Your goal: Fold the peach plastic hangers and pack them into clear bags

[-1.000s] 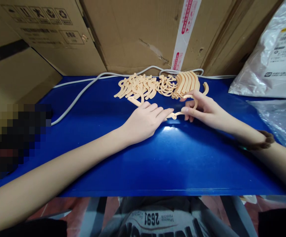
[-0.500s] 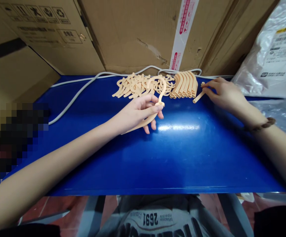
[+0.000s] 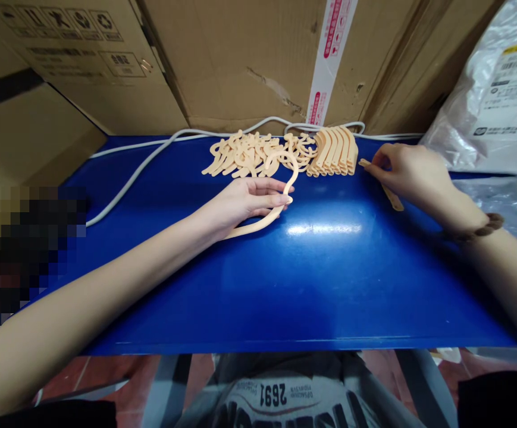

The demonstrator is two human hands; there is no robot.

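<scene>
My left hand [image 3: 244,202] is closed round a long curved peach plastic hook piece [image 3: 285,190], holding it just above the blue table [image 3: 258,285]. My right hand [image 3: 407,172] pinches another peach strip [image 3: 392,197] beside a neat row of stacked peach pieces [image 3: 334,152]. A loose tangle of the same peach pieces [image 3: 249,156] lies at the back of the table, just beyond my left fingers.
Cardboard boxes [image 3: 240,59] stand along the back edge. A white cable [image 3: 151,159] runs across the back left of the table. Plastic bags [image 3: 494,101] lie at the right. A bead bracelet [image 3: 481,228] is on my right wrist.
My left hand tilted its curved piece lower and flatter. My right hand kept its strip by the stacked row and turned it, so its free end now points toward me.
</scene>
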